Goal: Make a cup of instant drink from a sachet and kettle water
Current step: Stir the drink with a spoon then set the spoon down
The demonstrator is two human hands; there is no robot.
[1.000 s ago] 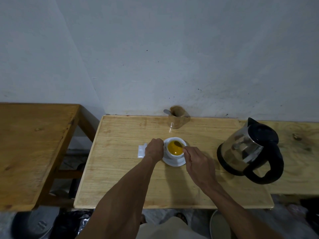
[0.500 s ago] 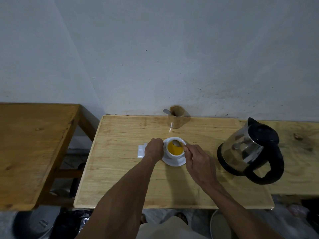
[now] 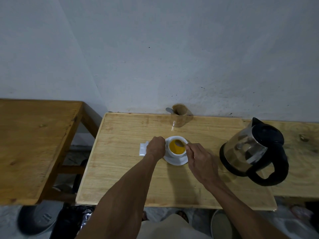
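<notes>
A white cup (image 3: 176, 149) stands on a white saucer (image 3: 176, 160) near the middle of the table (image 3: 120, 169). It holds an orange drink nearly to the rim. The bowl of a spoon (image 3: 179, 143) sits in the drink at the far side of the cup; its long axis runs from the bowl out to the right and nearer, over the rim, toward the right hand (image 3: 201, 163). That hand's thumb and forefinger are pressed together on the handle end, the other fingers curled under. The left hand (image 3: 155, 148) is closed against the cup's left side, fingers curled; what they grip is hidden by the hand. A white sachet (image 3: 143, 149) lies flat just left of that hand, partly under it. At the far edge, by the wall, a wooden holder (image 3: 180, 115) holds another spoon leaning left. A kettle (image 3: 252, 150) with a clear body and black lid stands well right of the cup, spout far, handle near; whether it holds water I cannot tell.
</notes>
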